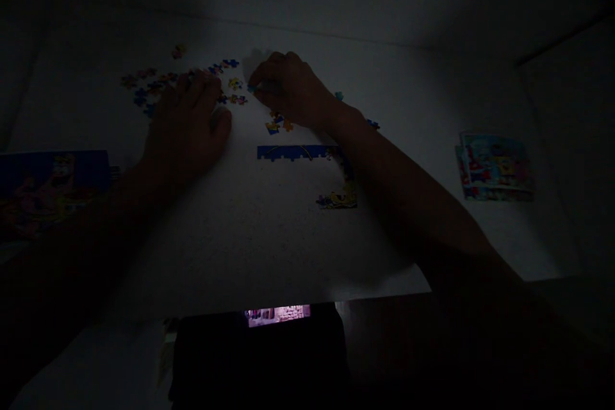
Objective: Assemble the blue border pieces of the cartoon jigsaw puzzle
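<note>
The scene is very dark. My left hand lies flat on the white table, fingers stretched out over several loose puzzle pieces at the far left. My right hand is further right, its fingers curled down and pinched among small pieces; what they hold is too dim to make out. A joined blue strip of puzzle edge lies just below my right wrist, and a small assembled yellow-and-blue corner lies beside my right forearm.
A puzzle box or picture sits at the left edge. A small stack of printed cards lies at the right. A lit phone screen shows at the table's near edge. A wall rises behind the table.
</note>
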The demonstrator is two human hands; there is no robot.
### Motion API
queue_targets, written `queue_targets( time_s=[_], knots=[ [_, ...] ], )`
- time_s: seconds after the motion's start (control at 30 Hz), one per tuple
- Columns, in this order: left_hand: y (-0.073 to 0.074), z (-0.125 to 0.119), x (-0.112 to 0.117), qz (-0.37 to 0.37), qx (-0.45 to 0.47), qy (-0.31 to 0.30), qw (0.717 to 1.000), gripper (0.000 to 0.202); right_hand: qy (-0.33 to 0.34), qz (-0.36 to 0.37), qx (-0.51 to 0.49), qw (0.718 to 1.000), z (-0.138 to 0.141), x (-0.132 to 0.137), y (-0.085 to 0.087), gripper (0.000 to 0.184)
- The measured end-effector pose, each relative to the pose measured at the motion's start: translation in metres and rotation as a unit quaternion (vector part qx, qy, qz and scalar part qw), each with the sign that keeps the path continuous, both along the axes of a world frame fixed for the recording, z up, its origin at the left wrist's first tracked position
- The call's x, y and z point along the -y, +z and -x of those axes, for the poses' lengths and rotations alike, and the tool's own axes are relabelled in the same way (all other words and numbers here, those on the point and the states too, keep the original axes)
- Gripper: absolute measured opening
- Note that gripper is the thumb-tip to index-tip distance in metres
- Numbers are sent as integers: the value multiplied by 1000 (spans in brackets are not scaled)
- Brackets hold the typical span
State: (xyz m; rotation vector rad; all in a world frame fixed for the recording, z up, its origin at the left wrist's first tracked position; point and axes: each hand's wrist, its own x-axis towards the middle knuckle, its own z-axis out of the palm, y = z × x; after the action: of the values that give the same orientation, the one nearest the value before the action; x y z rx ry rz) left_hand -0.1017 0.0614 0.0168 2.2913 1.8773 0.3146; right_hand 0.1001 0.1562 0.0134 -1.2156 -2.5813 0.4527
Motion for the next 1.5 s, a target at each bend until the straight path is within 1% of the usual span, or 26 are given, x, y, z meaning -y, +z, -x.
queue_targets(
  time_s=[0.2, 0.37, 0.5, 0.57, 0.73, 0.83, 0.97, 1.07, 1.17, 1.3, 1.43, 1.5],
  knots=[
    [-2, 2, 0, 9, 0, -8, 1000, 59, 11, 3, -26, 1000, -1, -7, -7, 35],
    [-3, 5, 0, 17, -5, -24, 1000, 62, 21, -10, -27, 999, -1, -8, -7, 34],
    [-5, 7, 1, 22, -15, -30, 999, 66, 4, -16, -22, 1000, -1, -8, -9, 34],
    [-5, 7, 1, 21, -16, -29, 999, 68, 3, -11, -25, 1000, -1, -8, -8, 34],
    [-4, 6, 3, 9, -25, -19, 999, 68, 39, -10, -17, 999, -3, -5, 0, 35],
    [-5, 5, 4, 1, -26, -15, 1000, 68, 30, -17, -8, 999, -3, -3, 1, 35],
    [-3, 3, 6, -18, -35, -21, 999, 65, 11, -27, -14, 999, 1, -5, -6, 33],
    [0, 1, 8, -33, -48, -33, 998, 62, 5, -17, -20, 1000, 2, -8, -10, 40],
    [1, 0, 8, -38, -56, -36, 997, 60, 12, -17, -17, 1000, 1, -9, -10, 49],
    [-2, 2, 7, -32, -58, -40, 997, 61, 13, -10, -14, 1000, 2, -10, -10, 51],
    [-6, 3, 4, -31, -53, -37, 997, 61, 4, -1, -25, 1000, 4, -12, -13, 57],
    [-8, 5, 2, -24, -48, -35, 998, 61, 2, -5, -30, 1000, 3, -12, -14, 57]
  ],
)
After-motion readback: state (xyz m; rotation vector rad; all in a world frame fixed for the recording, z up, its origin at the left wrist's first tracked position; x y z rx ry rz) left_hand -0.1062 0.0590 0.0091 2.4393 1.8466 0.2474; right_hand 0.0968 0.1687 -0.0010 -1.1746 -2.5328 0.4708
